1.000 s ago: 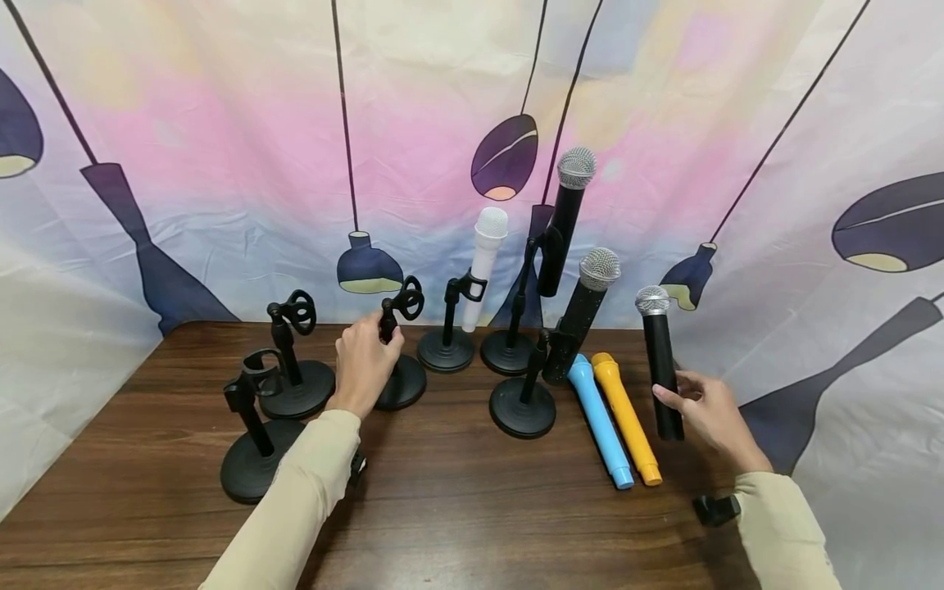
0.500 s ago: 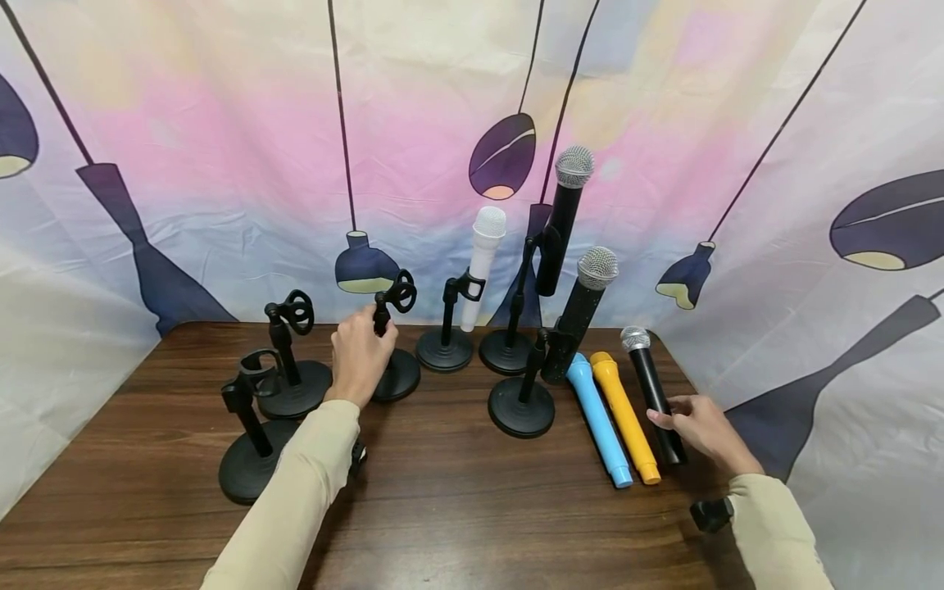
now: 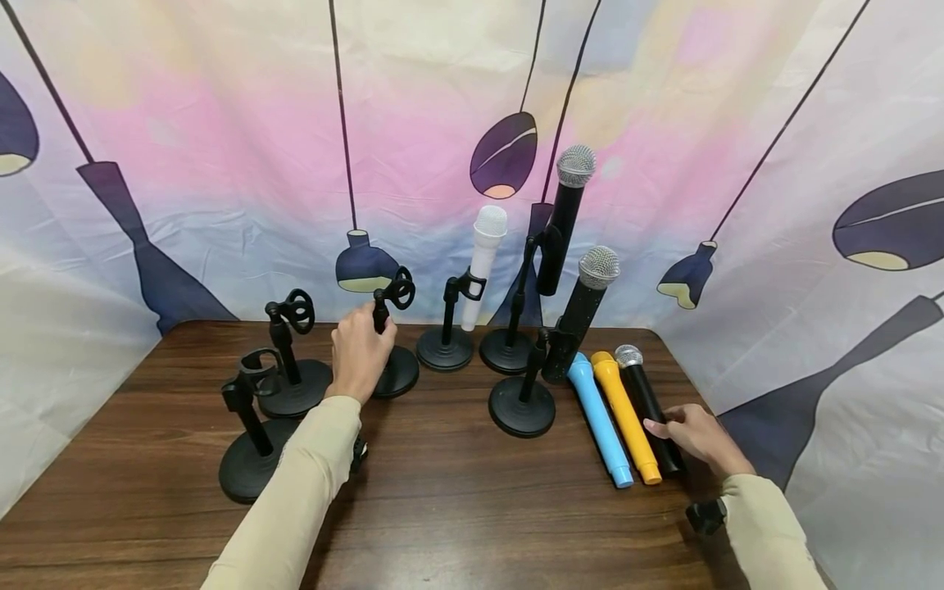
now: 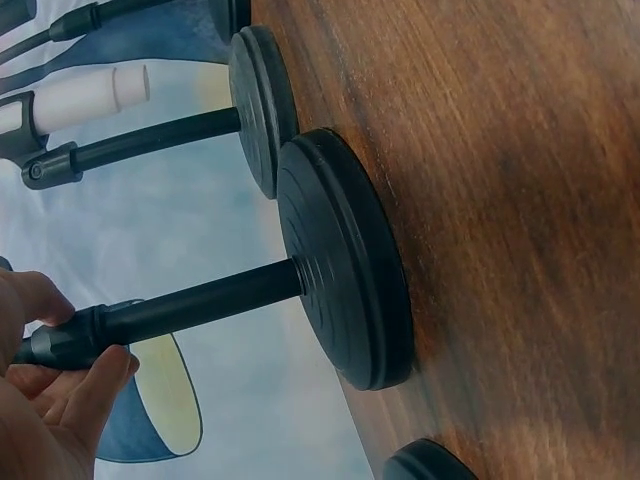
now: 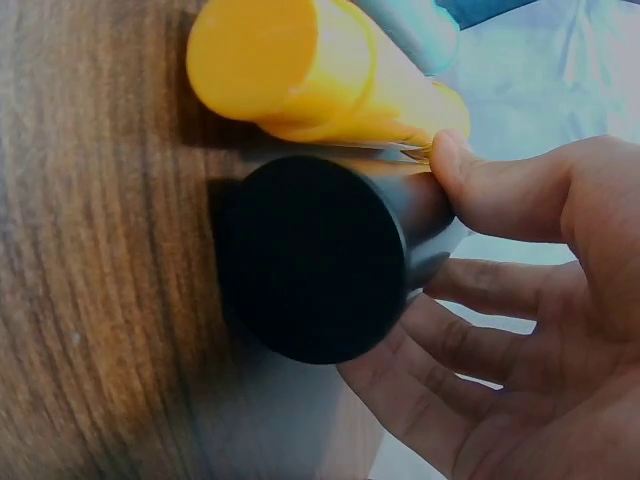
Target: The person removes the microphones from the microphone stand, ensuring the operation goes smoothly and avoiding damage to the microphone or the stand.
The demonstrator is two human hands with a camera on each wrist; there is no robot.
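My left hand [image 3: 359,348] pinches the upper post of a black microphone stand [image 4: 200,300] whose round base stands at the table's back; its clip holds nothing. In the right wrist view, the thumb and fingers of my right hand [image 5: 530,290] are around a black microphone [image 5: 315,260]. That microphone lies beside a yellow microphone [image 3: 627,418], its silver head toward the wall. A blue microphone [image 3: 601,422] lies on the yellow one's other side.
At left are two stands with bare clips, a rear stand [image 3: 291,352] and a front stand [image 3: 251,459]. A white microphone [image 3: 483,258] and two black microphones, a rear one [image 3: 564,221] and a front one [image 3: 586,303], stand in clips. A printed cloth [image 3: 428,98] hangs behind the table [image 3: 457,508].
My right hand has lowered the black microphone from upright to lying next to the yellow one. My left hand and its stand have shifted slightly back and left.
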